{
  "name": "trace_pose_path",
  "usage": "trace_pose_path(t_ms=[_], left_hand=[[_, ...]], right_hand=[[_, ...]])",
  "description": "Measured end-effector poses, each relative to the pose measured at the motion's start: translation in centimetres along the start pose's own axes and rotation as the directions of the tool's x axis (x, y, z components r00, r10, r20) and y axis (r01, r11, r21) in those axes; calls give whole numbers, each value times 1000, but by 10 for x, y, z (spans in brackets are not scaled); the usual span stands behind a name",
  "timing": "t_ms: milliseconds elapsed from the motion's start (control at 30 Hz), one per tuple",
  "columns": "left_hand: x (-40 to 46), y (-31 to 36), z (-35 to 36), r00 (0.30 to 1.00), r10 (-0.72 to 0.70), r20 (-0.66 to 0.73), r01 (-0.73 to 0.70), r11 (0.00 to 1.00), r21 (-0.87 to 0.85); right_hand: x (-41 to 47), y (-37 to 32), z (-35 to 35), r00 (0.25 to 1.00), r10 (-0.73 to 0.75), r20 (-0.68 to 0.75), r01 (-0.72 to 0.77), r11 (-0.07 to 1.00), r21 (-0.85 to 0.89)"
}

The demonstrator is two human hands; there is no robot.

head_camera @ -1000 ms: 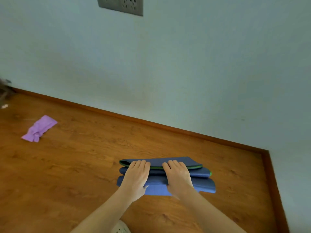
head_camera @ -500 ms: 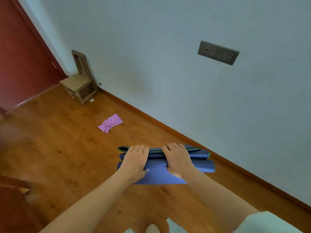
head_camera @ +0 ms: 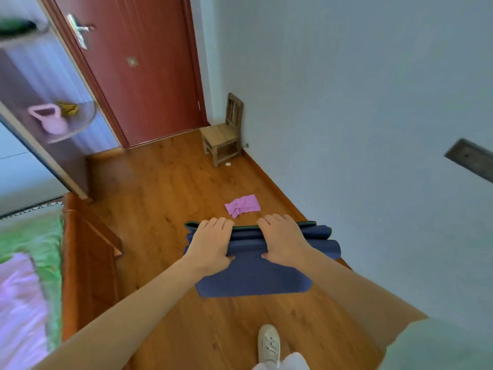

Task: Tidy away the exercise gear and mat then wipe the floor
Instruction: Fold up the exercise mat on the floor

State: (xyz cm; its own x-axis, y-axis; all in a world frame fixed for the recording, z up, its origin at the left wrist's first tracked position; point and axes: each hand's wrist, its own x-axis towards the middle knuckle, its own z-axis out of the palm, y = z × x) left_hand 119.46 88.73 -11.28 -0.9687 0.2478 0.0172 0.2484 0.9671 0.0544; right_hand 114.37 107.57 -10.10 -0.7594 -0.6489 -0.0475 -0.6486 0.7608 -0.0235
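A folded blue exercise mat [head_camera: 253, 276] with a green edge is lifted off the wooden floor, one flap hanging down. My left hand [head_camera: 210, 244] grips its left part from above, thumb underneath. My right hand [head_camera: 285, 240] grips its right part the same way. A crumpled purple cloth [head_camera: 243, 205] lies on the floor just beyond the mat. A pink kettlebell [head_camera: 49, 121] and a yellow coiled thing [head_camera: 68, 108] sit on a rounded shelf at the left.
A red door [head_camera: 138, 68] stands closed ahead, with a small wooden chair [head_camera: 225, 132] by the wall to its right. A wooden bed frame [head_camera: 85, 263] with green and pink bedding is at the left. My white shoe [head_camera: 269, 345] is on the floor below.
Both hands have lifted the mat off the floor, and a flap now hangs down. My view has turned left, bringing the door, shelf and bed into sight.
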Motion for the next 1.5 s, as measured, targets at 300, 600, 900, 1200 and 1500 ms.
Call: trace_pose_path(t_ms=[300, 600, 900, 1200, 1500], left_hand=[[48, -111, -30, 970, -237, 47, 234, 970, 65], [99, -215, -44, 875, -483, 14, 482, 874, 60], [139, -315, -43, 795, -607, 1, 606, 794, 53], [189, -471, -41, 804, -593, 44, 589, 804, 81], [260, -618, -57, 847, -531, 1, 524, 836, 163]], right_hand=[[159, -17, -20, 975, -215, 62, 213, 976, 41], [324, -32, -42, 891, -449, 69, 451, 892, -18], [453, -62, -44, 832, -552, 55, 555, 831, -42], [611, -113, -40, 817, -563, 126, 571, 820, -44], [755, -142, -52, 853, -520, 50, 522, 849, -87]])
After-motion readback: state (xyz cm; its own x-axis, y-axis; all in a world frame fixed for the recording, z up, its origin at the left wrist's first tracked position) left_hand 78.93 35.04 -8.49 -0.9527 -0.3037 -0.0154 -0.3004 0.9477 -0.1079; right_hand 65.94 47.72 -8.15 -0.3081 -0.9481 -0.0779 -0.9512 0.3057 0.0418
